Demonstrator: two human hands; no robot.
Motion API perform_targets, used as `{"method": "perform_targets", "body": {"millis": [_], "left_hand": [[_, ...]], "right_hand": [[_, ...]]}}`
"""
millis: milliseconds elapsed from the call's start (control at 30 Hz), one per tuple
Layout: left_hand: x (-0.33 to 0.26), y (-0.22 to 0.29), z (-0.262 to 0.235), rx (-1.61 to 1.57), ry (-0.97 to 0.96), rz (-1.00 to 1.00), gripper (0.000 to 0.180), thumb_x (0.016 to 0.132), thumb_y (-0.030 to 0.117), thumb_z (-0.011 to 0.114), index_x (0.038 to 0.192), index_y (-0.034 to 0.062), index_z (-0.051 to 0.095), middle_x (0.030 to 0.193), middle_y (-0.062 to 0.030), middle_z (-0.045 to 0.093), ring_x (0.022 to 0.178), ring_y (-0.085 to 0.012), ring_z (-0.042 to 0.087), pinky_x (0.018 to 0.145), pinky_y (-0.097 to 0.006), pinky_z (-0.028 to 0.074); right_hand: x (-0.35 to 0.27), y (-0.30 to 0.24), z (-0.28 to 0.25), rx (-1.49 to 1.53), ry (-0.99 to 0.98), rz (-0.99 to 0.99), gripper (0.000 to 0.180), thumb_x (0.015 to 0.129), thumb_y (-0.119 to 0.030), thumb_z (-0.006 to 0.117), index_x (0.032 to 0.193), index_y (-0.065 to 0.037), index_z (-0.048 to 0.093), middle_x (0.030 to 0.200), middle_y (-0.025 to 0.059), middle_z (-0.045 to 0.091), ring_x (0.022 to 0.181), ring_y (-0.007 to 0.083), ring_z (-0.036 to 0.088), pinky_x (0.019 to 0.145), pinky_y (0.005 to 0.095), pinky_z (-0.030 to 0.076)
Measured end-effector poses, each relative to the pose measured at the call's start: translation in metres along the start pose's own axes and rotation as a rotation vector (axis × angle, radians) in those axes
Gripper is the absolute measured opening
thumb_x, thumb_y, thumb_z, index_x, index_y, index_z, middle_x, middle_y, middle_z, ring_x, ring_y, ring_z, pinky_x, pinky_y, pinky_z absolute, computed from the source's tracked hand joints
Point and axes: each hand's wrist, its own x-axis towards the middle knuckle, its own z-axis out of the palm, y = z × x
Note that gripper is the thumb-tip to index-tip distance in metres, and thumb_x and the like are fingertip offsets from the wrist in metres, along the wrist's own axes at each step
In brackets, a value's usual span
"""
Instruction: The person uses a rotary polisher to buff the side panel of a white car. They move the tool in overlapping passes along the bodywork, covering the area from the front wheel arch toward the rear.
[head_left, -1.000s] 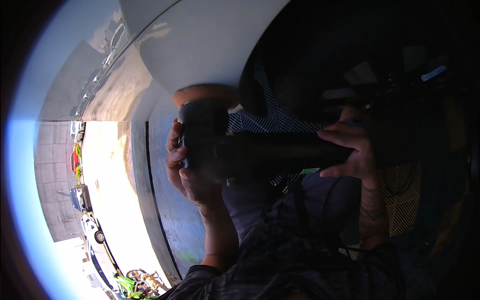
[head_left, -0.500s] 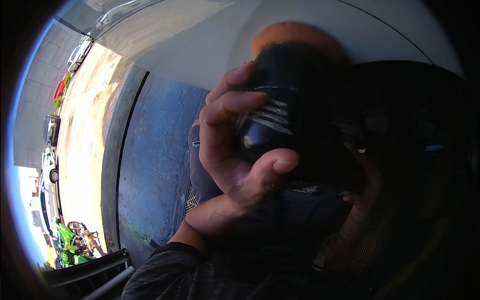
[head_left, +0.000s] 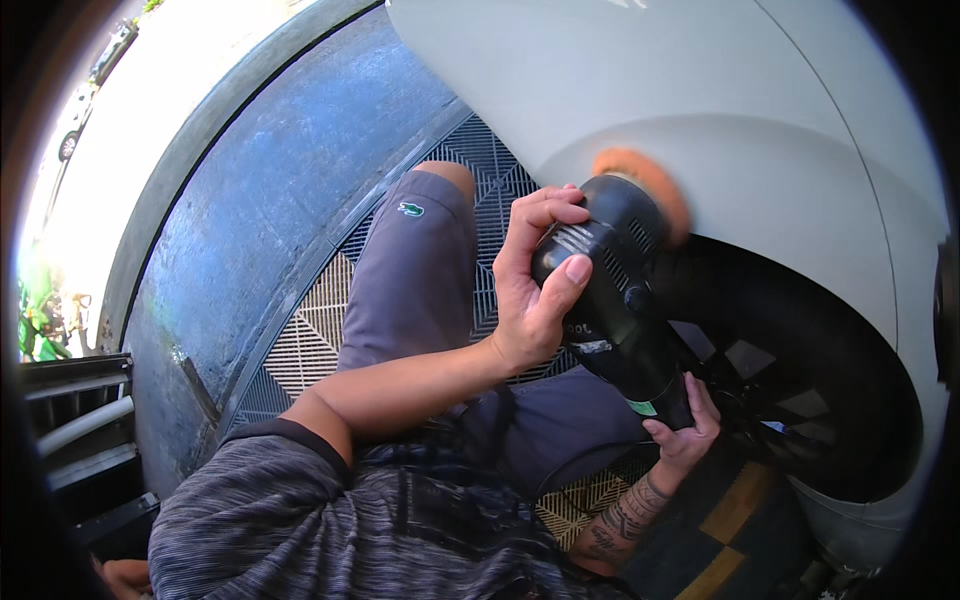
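Note:
My left hand [head_left: 540, 280] is wrapped over the head of a black power polisher [head_left: 615, 285], thumb on one side and fingers on the other. My right hand [head_left: 686, 425] grips the far end of its handle, beside a green label. The polisher is tilted. Its orange foam pad [head_left: 645, 190] lies against the pale car fender [head_left: 730, 110], just above the wheel arch, and its edge looks blurred.
A dark tire and wheel [head_left: 800, 350] sit close to the right of the polisher. My bent knee [head_left: 445, 180] is at the left, over grid floor tiles [head_left: 310, 340]. Blue-grey concrete [head_left: 270, 150] lies beyond, and a black rack [head_left: 85, 430] stands at lower left.
The picture is brighter and the view has shifted, so the polisher, pad and wheel show clearly. Both hands stay on the polisher, with the pad still at the fender.

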Motion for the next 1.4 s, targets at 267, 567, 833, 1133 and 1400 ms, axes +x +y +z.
{"method": "perform_targets", "body": {"millis": [267, 567, 833, 1133, 1400], "left_hand": [[-0.009, -0.023, -0.012, -0.097, 0.04, -0.1, 0.045, 0.089, 0.032, 0.058, 0.12, 0.0, 0.054, 0.127, -0.0169, 0.048, 0.118, -0.0229, 0.048, 0.105, -0.037, 0.033], [-0.015, -0.038, -0.008, -0.286, 0.053, -0.269, 0.049, 0.088, 0.032, 0.056, 0.126, 0.0002, 0.051, 0.13, -0.0116, 0.05, 0.118, -0.0225, 0.05, 0.104, -0.036, 0.036], [0.014, -0.032, -0.027, -0.408, 0.023, -0.315, 0.061, 0.088, 0.037, 0.057, 0.13, -0.0042, 0.044, 0.129, -0.0184, 0.052, 0.114, -0.0249, 0.058, 0.098, -0.037, 0.048], [0.044, 0.004, -0.038, -0.201, -0.031, -0.316, 0.07, 0.082, 0.041, 0.06, 0.131, -0.0063, 0.043, 0.134, -0.0254, 0.049, 0.124, -0.0331, 0.052, 0.104, -0.043, 0.046], [0.064, -0.003, -0.052, -0.167, -0.003, -0.291, 0.063, 0.085, 0.04, 0.047, 0.129, -0.0042, 0.043, 0.128, -0.0255, 0.051, 0.113, -0.0403, 0.058, 0.09, -0.056, 0.056]], "right_hand": [[0.019, -0.014, -0.001, -0.023, -0.105, -0.08, 0.074, 0.064, -0.039, 0.09, 0.117, 0.006, 0.065, 0.096, 0.0172, 0.067, 0.084, 0.028, 0.065, 0.078, 0.0366, 0.053], [0.022, -0.037, -0.013, -0.104, -0.108, -0.074, 0.069, 0.063, -0.031, 0.091, 0.116, 0.005, 0.066, 0.093, 0.016, 0.067, 0.082, 0.0266, 0.065, 0.074, 0.0345, 0.053], [0.031, -0.065, 0.011, -0.139, -0.07, -0.064, 0.067, 0.061, -0.025, 0.092, 0.117, 0.003, 0.067, 0.091, 0.0148, 0.066, 0.081, 0.0259, 0.065, 0.073, 0.035, 0.054], [0.028, -0.067, 0.039, -0.061, -0.029, -0.089, 0.073, 0.063, -0.031, 0.09, 0.121, 0.005, 0.064, 0.092, 0.0144, 0.066, 0.08, 0.0247, 0.064, 0.072, 0.0344, 0.054], [0.038, -0.08, 0.055, 0.139, -0.177, 0.03, 0.079, 0.061, -0.008, 0.088, 0.134, -0.005, 0.058, 0.103, 0.0125, 0.062, 0.084, 0.0226, 0.065, 0.072, 0.0355, 0.056]]}}
